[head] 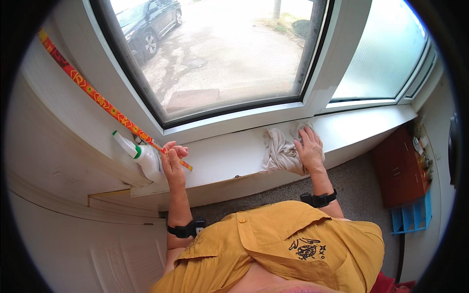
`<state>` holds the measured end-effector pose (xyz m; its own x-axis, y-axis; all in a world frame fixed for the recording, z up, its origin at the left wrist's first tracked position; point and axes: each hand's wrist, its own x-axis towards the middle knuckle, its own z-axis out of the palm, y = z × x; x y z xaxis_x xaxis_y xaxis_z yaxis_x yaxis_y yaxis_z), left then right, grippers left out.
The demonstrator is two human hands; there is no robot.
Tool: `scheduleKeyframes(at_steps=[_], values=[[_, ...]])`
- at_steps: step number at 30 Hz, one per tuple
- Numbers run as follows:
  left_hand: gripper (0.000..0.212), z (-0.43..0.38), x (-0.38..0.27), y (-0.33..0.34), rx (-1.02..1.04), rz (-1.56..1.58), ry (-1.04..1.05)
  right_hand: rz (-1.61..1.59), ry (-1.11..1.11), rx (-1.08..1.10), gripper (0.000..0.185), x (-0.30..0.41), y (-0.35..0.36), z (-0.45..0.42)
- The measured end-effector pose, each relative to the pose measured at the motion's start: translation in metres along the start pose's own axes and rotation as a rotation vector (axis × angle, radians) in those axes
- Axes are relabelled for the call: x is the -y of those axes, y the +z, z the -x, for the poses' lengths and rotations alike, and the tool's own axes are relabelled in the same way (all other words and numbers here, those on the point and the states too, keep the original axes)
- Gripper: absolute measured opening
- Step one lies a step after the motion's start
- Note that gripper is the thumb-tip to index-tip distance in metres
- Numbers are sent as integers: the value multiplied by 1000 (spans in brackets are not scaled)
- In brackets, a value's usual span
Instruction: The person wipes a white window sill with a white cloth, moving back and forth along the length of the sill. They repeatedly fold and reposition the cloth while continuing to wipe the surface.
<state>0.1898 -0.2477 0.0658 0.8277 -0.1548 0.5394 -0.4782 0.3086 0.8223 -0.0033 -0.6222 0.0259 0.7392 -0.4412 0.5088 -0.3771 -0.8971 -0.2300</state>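
My left hand [173,166] is at the left end of the white windowsill [220,157], with a long red and yellow patterned strip [108,106] passing between its thumb and curled fingers. The strip's lower end sticks out just past the hand, and its upper end runs up toward the far left. A white spray bottle with a green collar [148,159] leans beside this hand, partly covered by it and the strip. Farther right, my right hand [310,148] lies over a crumpled pale cloth [281,152] on the sill, its fingers partly extended across the fabric.
Above the sill is a window with a white frame [234,122]; a parked car [150,29] shows outside. A frosted pane [377,55] is at the right. Below stand a reddish-brown cabinet [399,172] and a blue shelf rack [412,214]. A white panelled surface [84,234] lies at lower left.
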Motion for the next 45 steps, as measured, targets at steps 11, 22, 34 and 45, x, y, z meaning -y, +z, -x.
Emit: scheduleKeyframes(at_steps=[11, 22, 34, 45], values=[[60, 22, 10, -10, -24, -15, -54, -267, -261, 183, 54, 115, 15, -6], [77, 47, -1, -14, -15, -308, 108, -360, -523, 276, 36, 214, 27, -5], [80, 54, -26, -4, -4, -555, 271, -316, -282, 183, 33, 144, 19, -9], [66, 57, -37, 7, 181, -660, 682, -232, 88, -16, 35, 5, -12, -23]])
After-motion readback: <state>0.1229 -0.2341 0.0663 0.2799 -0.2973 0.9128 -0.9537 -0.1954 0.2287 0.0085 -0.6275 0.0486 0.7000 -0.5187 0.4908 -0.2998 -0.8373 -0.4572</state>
